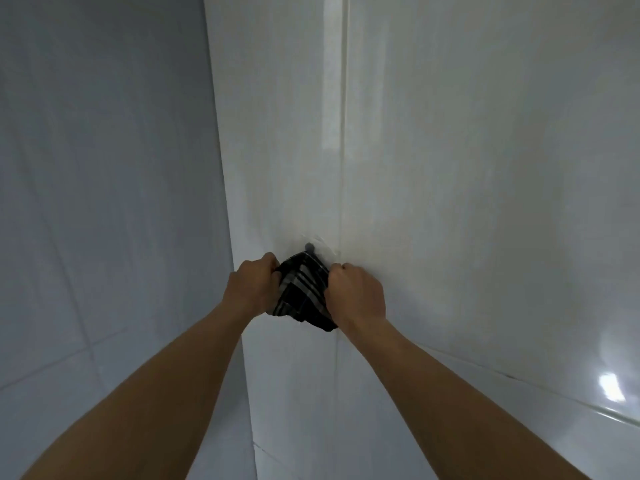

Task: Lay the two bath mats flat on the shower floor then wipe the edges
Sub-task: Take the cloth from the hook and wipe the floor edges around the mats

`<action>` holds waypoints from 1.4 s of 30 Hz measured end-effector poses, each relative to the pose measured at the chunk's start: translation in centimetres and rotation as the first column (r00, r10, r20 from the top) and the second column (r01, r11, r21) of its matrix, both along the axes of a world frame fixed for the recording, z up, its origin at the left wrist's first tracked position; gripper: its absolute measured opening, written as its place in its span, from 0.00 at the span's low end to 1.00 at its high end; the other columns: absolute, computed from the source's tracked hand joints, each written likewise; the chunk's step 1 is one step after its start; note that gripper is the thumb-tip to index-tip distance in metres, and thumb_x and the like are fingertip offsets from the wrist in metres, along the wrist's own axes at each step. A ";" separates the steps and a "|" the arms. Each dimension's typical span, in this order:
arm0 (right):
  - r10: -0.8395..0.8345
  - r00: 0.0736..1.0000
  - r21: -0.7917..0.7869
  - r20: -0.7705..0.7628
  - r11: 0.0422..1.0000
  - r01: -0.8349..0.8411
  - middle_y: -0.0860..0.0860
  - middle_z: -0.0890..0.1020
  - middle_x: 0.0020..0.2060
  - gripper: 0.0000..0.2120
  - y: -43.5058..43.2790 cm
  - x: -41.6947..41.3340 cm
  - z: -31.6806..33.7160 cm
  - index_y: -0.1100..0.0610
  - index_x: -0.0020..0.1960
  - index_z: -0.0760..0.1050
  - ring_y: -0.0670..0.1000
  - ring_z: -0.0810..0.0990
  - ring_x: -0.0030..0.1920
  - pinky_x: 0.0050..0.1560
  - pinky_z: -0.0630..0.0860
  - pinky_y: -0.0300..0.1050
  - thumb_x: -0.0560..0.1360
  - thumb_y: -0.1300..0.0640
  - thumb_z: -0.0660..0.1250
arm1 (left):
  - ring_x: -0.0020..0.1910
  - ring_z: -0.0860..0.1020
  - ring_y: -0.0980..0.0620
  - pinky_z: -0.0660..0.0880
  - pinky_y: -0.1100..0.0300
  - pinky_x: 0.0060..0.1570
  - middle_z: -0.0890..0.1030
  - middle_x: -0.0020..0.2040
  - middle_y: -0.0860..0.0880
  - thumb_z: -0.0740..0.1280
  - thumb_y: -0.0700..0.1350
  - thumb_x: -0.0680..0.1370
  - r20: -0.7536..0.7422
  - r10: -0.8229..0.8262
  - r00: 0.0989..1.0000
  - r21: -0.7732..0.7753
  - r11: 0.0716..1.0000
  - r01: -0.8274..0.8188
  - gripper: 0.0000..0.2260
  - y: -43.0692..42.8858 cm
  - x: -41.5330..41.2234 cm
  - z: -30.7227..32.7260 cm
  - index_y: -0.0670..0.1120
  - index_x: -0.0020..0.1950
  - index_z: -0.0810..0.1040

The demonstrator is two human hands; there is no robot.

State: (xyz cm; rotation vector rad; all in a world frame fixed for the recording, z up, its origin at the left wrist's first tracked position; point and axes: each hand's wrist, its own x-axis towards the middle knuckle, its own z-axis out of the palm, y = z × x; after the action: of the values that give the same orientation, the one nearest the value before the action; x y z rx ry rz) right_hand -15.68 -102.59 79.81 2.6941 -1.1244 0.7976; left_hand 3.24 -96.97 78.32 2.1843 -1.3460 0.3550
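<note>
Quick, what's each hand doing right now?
Left hand: closed, gripping the dark plaid cloth.
Right hand: closed, gripping the same cloth.

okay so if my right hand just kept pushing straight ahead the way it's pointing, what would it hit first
Most likely the white wall right in front of it. The right hand is closed on the dark plaid cloth close to the small hook, and little or no gap shows beyond the knuckles, though depth is hard to judge.
</note>
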 end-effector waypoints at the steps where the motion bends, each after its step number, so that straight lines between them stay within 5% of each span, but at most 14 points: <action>1: 0.002 1.000 -0.009 0.004 1.000 -0.002 0.55 0.81 0.50 0.02 0.1 -0.1 0.3 0.58 0.47 0.74 0.53 0.79 0.47 0.38 0.66 0.45 0.78 0.63 0.65 | 0.39 0.76 0.47 0.71 0.54 0.38 0.79 0.41 0.46 0.57 0.46 0.83 0.040 0.009 0.999 -0.007 1.000 -0.009 0.08 0.6 0.0 0.2 0.44 0.57 0.73; 4: 0.008 1.000 -0.027 0.000 1.000 -0.008 0.55 0.81 0.49 0.15 0.8 -0.7 1.1 0.56 0.36 0.63 0.53 0.75 0.43 0.35 0.64 0.45 0.79 0.64 0.64 | 0.38 0.71 0.46 0.65 0.54 0.38 0.73 0.38 0.46 0.61 0.41 0.82 0.160 0.013 0.987 -0.084 0.996 0.001 0.06 3.1 0.1 0.9 0.40 0.56 0.73; 8: 0.091 0.996 -0.022 0.024 0.996 -0.090 0.53 0.74 0.38 0.03 3.1 -1.7 1.7 0.62 0.49 0.75 0.52 0.70 0.38 0.30 0.59 0.44 0.78 0.65 0.63 | 0.40 0.75 0.44 0.69 0.52 0.39 0.77 0.39 0.45 0.59 0.40 0.82 0.226 0.006 0.974 -0.100 0.995 0.017 0.06 8.6 0.1 1.1 0.41 0.54 0.74; 9: 0.107 0.994 -0.023 0.010 0.994 -0.107 0.51 0.70 0.35 0.03 4.0 -1.8 1.6 0.62 0.46 0.74 0.52 0.70 0.38 0.31 0.60 0.44 0.78 0.65 0.63 | 0.41 0.75 0.44 0.70 0.51 0.40 0.78 0.40 0.45 0.58 0.40 0.82 0.234 0.004 0.972 -0.093 0.996 0.019 0.06 10.3 0.0 0.9 0.42 0.54 0.74; 12: 0.167 0.986 -0.035 -0.018 0.985 -0.167 0.50 0.67 0.34 0.18 7.2 -1.8 0.8 0.55 0.33 0.61 0.52 0.71 0.38 0.34 0.63 0.44 0.78 0.64 0.62 | 0.42 0.75 0.46 0.73 0.49 0.42 0.79 0.45 0.44 0.55 0.41 0.84 0.194 -0.014 0.981 -0.116 0.993 0.037 0.09 16.1 -1.2 -0.4 0.42 0.56 0.74; 20: 0.385 0.923 0.073 0.018 0.920 -0.385 0.50 0.71 0.35 0.11 19.0 0.0 -4.2 0.58 0.38 0.68 0.54 0.73 0.38 0.38 0.65 0.46 0.79 0.58 0.59 | 0.45 0.77 0.44 0.74 0.48 0.47 0.77 0.53 0.46 0.52 0.46 0.84 0.063 0.147 0.987 -0.042 0.989 -0.144 0.10 34.0 -4.4 -5.8 0.46 0.59 0.71; 26: 0.590 0.808 0.227 0.000 0.787 -0.574 0.53 0.80 0.39 0.08 26.8 3.0 -9.6 0.59 0.53 0.73 0.54 0.78 0.37 0.37 0.76 0.49 0.82 0.58 0.55 | 0.46 0.76 0.45 0.74 0.48 0.48 0.78 0.53 0.47 0.52 0.47 0.84 0.020 0.305 0.952 0.004 0.952 -0.305 0.10 44.3 -4.3 -8.5 0.47 0.58 0.71; 34: 0.797 0.604 0.353 -0.024 0.572 -0.741 0.50 0.77 0.40 0.13 33.2 9.2 -15.1 0.53 0.58 0.66 0.52 0.76 0.37 0.34 0.71 0.48 0.76 0.65 0.59 | 0.44 0.75 0.50 0.74 0.53 0.44 0.78 0.49 0.49 0.53 0.46 0.84 -0.059 0.538 0.841 0.092 0.842 -0.532 0.10 52.5 -3.2 -12.7 0.48 0.57 0.72; 42: 0.908 0.417 0.529 -0.039 0.372 -0.762 0.49 0.76 0.42 0.11 38.3 14.7 -25.7 0.53 0.55 0.68 0.54 0.77 0.42 0.45 0.77 0.54 0.76 0.65 0.56 | 0.45 0.76 0.50 0.72 0.53 0.45 0.78 0.48 0.50 0.54 0.47 0.84 -0.175 0.688 0.704 0.129 0.725 -0.677 0.10 58.1 -1.8 -23.2 0.49 0.58 0.73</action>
State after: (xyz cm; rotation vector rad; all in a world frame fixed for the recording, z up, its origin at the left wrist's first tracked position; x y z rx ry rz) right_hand -0.94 -64.27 54.11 3.5729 0.3953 0.0548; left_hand 1.44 -38.87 55.11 2.6233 -0.3737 0.3378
